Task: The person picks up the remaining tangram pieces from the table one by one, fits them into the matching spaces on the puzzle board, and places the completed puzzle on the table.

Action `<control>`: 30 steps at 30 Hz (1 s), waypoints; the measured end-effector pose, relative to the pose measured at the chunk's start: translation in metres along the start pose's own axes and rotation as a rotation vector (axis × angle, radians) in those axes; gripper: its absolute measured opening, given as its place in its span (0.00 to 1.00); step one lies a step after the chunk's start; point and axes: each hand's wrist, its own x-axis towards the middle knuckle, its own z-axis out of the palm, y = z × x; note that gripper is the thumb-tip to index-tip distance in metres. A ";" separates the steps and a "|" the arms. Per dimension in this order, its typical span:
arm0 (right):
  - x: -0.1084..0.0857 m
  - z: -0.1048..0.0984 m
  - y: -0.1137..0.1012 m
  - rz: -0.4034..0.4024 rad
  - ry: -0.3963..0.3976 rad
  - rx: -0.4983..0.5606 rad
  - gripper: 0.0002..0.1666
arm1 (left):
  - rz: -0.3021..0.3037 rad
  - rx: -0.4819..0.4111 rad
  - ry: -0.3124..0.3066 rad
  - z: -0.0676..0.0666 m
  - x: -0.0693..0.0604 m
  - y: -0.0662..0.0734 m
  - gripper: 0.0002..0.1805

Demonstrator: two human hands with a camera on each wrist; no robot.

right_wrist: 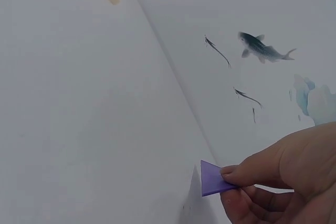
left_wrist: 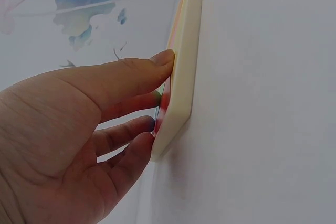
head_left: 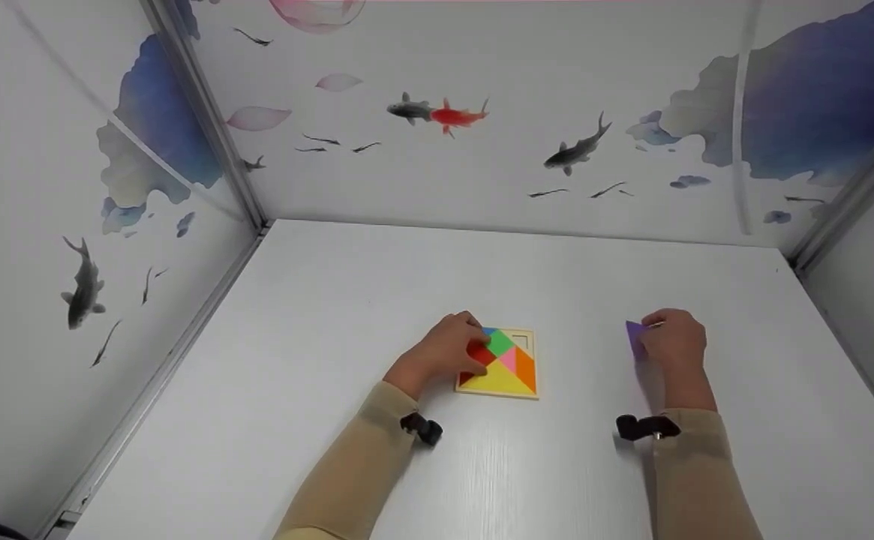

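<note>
A tangram puzzle in a pale wooden tray (head_left: 500, 396) lies flat on the white table, holding yellow, orange, pink, green, blue and red pieces. At the tray's top right corner a small recess shows bare wood. My left hand (head_left: 444, 346) rests over the tray's left side, its spread thumb and fingertips touching the coloured face near the red piece (head_left: 485, 352); the palm stays off it. Farther right, my right hand (head_left: 678, 346) pinches a purple triangle piece (right_wrist: 212, 179) between thumb and fingers, raised above the table, apart from the tray.
The white table (head_left: 316, 315) meets printed wall panels at the back and left, with a metal post (head_left: 211, 120) in the back left corner. Black camera mounts sit on both wrists, the left mount (head_left: 421, 429) and the right mount (head_left: 647, 427).
</note>
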 end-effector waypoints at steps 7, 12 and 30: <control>0.000 0.002 -0.002 -0.016 0.026 0.038 0.23 | 0.002 0.001 0.000 0.001 0.001 -0.001 0.28; 0.000 0.004 -0.004 -0.042 0.037 0.066 0.22 | 0.005 -0.011 0.003 0.001 0.000 -0.001 0.28; -0.001 0.006 -0.017 -0.011 -0.054 0.249 0.22 | 0.036 0.021 -0.006 0.001 0.004 -0.004 0.28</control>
